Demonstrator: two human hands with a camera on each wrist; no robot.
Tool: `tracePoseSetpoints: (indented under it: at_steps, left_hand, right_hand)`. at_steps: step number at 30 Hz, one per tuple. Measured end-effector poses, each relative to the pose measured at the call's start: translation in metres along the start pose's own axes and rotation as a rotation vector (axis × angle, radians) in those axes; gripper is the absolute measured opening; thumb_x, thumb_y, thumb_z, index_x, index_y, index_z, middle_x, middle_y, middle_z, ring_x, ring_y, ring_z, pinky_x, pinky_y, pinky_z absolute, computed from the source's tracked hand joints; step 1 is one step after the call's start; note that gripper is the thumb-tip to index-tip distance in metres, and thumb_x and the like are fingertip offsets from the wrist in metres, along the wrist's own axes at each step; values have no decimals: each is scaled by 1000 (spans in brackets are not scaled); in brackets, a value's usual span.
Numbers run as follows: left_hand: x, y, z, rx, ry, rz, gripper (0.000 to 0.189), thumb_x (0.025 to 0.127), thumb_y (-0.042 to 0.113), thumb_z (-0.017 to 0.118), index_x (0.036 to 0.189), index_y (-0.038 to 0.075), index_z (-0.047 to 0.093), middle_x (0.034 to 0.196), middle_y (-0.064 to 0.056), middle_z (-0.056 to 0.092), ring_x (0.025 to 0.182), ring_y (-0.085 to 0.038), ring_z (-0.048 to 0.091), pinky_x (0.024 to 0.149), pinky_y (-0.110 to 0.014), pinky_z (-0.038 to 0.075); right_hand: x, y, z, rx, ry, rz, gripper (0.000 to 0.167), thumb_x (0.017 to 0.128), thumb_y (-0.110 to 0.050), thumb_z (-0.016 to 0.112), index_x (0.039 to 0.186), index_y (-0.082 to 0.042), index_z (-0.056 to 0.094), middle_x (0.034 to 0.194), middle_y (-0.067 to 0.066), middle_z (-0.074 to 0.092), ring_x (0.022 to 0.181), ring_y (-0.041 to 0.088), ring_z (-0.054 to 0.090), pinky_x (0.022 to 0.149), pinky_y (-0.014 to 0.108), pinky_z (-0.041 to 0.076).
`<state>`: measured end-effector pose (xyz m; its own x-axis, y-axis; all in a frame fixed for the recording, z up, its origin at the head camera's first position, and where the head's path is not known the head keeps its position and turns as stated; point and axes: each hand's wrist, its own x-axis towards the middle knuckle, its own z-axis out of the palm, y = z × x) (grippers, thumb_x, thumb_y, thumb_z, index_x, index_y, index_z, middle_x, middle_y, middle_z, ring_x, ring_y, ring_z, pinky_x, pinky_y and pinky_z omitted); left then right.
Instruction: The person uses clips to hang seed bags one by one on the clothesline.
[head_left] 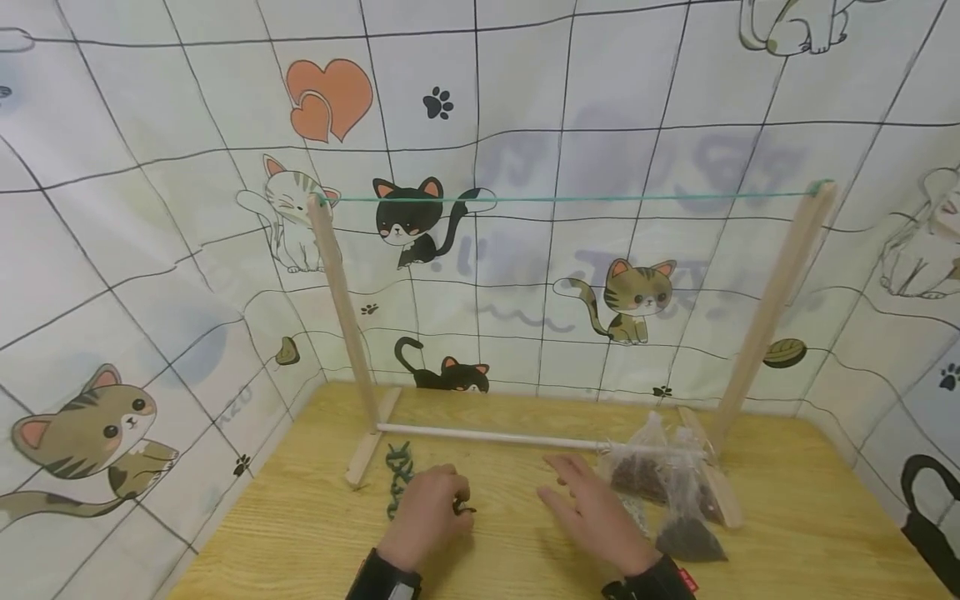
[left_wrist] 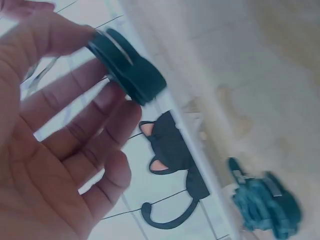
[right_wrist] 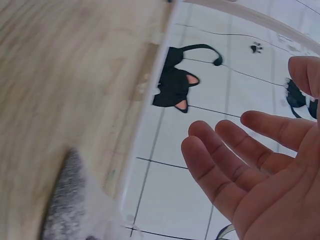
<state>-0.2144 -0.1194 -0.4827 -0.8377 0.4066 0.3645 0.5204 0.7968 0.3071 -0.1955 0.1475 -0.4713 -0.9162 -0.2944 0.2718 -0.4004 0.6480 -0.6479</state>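
My left hand (head_left: 429, 510) pinches a dark green clothespin (left_wrist: 127, 65) between thumb and fingertips. A metal spring wire shows across the pin in the left wrist view. Just left of this hand, several more green clothespins (head_left: 399, 477) lie in a row on the wooden table. My right hand (head_left: 596, 521) hovers over the table with its fingers spread loosely and nothing in its palm. Beside it are clear bags with dark contents; the nearest bag (head_left: 688, 540) stands to its right, and a grey speckled bag (head_left: 633, 510) is partly hidden behind the hand.
Across the table (head_left: 510, 483) stands a wooden frame with a left post (head_left: 345, 308) and a right post (head_left: 776, 308). A green string (head_left: 555, 198) joins their tops; a white rod (head_left: 487, 436) joins their feet. Cat-print cloth (head_left: 517, 283) hangs behind. A black handle-like object (head_left: 930, 533) is at far right.
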Motion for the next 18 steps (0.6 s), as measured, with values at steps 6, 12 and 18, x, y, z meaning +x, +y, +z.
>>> tracePoseSetpoints:
  at_steps: [6, 12, 18]
  left_hand:
    - [8, 17, -19, -224, 16, -5, 11, 76, 13, 80, 86, 13, 78, 84, 7, 64, 72, -6, 55, 62, -20, 44]
    - [17, 36, -27, -410, 99, 36, 11, 82, 12, 81, 91, 17, 79, 90, 8, 70, 79, -15, 65, 65, -20, 48]
    - [23, 43, -21, -556, 181, 137, 12, 82, 6, 83, 92, 11, 78, 90, 2, 73, 78, -16, 67, 65, -24, 55]
  right_hand:
    - [-5, -7, -10, 67, 80, -93, 44, 106, -26, 61, 147, -12, 55, 134, 6, 62, 109, 23, 64, 87, 37, 57]
    - [-5, -7, -8, 72, 127, -247, 48, 99, -20, 71, 144, -12, 57, 131, 5, 64, 106, 21, 65, 87, 37, 58]
    - [-4, -10, -2, 203, 31, -354, 47, 97, -12, 72, 142, -8, 58, 126, 10, 67, 104, 23, 67, 82, 36, 59]
